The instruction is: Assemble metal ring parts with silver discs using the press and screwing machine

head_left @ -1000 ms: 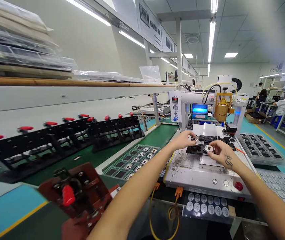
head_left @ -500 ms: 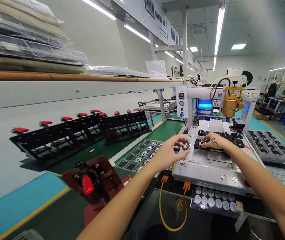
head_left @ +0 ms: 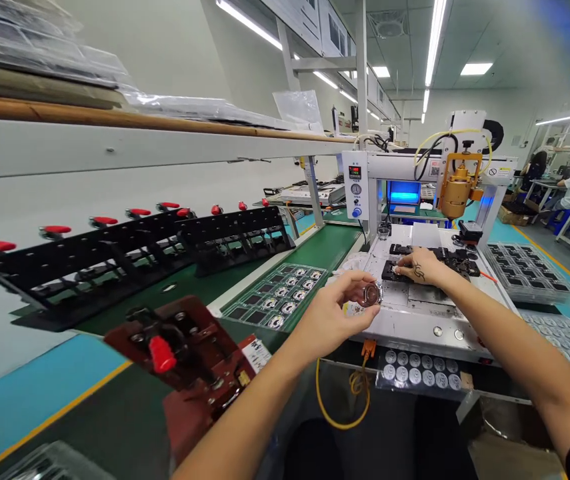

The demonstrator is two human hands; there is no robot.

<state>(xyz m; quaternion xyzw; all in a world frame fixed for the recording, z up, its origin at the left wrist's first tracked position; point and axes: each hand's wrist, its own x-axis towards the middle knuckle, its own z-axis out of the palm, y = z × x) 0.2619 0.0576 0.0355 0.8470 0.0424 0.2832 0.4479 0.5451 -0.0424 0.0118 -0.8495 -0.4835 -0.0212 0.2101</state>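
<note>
Your left hand (head_left: 332, 320) hangs in front of the white machine bed (head_left: 415, 320), its fingers (head_left: 359, 279) curled and pinching a small round ring part (head_left: 371, 294) by its edge; the part is clear of any surface, just short of the bed's near left corner. Below those fingers a yellow cable (head_left: 337, 393) loops down, and to their right a clear strip of silver discs (head_left: 419, 377) lies along the front of the machine. To the left of your left hand, a green tray of round parts (head_left: 277, 300) sits on the table (head_left: 205, 293), with a red clamp fixture (head_left: 185, 353) nearer to you.

Beyond the ring part, your right hand (head_left: 422, 270) lies palm down on the black fixture (head_left: 435, 265) on the bed, fingers (head_left: 402, 270) bent and pressing on a seat at the fixture's left end; whether they grip anything there cannot be told. Right of that hand rest dark trays (head_left: 529, 273). Behind the fixture stands the brass dispensing head (head_left: 457, 190), and in the far right background people sit at other tables.
</note>
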